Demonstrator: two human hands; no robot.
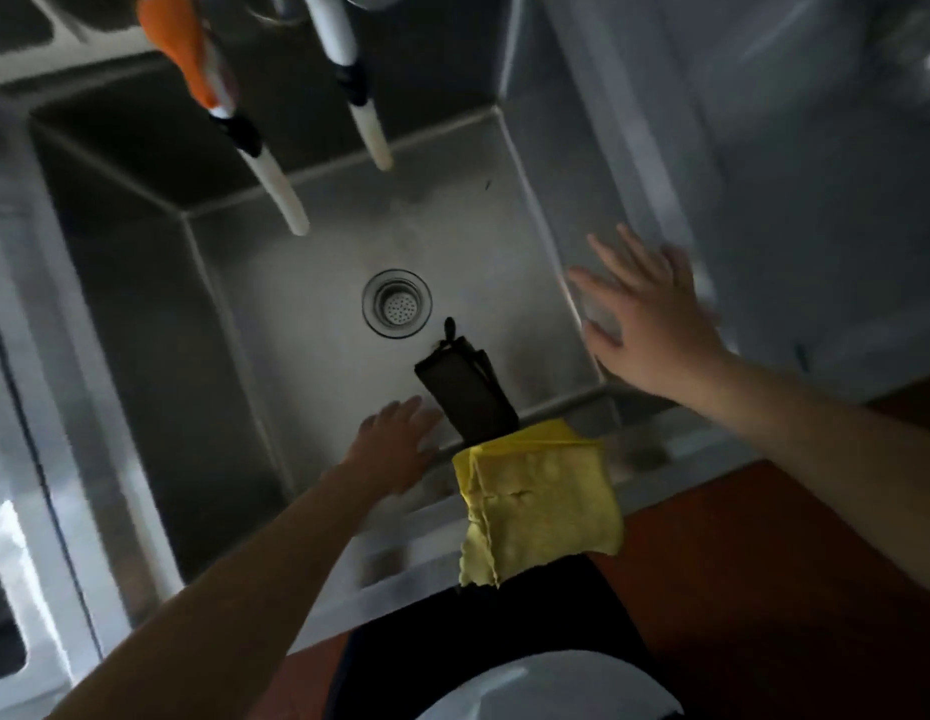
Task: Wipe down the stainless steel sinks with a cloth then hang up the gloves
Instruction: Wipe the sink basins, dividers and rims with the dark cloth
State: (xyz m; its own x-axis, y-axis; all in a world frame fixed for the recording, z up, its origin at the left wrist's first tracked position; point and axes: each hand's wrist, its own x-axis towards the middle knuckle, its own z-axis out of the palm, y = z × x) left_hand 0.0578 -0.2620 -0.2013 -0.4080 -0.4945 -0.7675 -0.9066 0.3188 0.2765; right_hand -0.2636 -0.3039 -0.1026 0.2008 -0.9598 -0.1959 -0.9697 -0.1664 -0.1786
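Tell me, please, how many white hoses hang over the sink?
2. One white hose hangs at the left, below an orange cover; the other hose hangs right of it. Their tops run out of view.

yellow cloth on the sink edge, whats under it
The yellow cloth drapes over the sink's front rim and the near end of a dark flat object reaching into the basin. That covered end is hidden.

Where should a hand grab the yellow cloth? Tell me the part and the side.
Grip the yellow cloth at its folded top, on the sink's front rim, coming from above. Its lower half hangs free outside, so it lifts straight off. The left hand is nearest.
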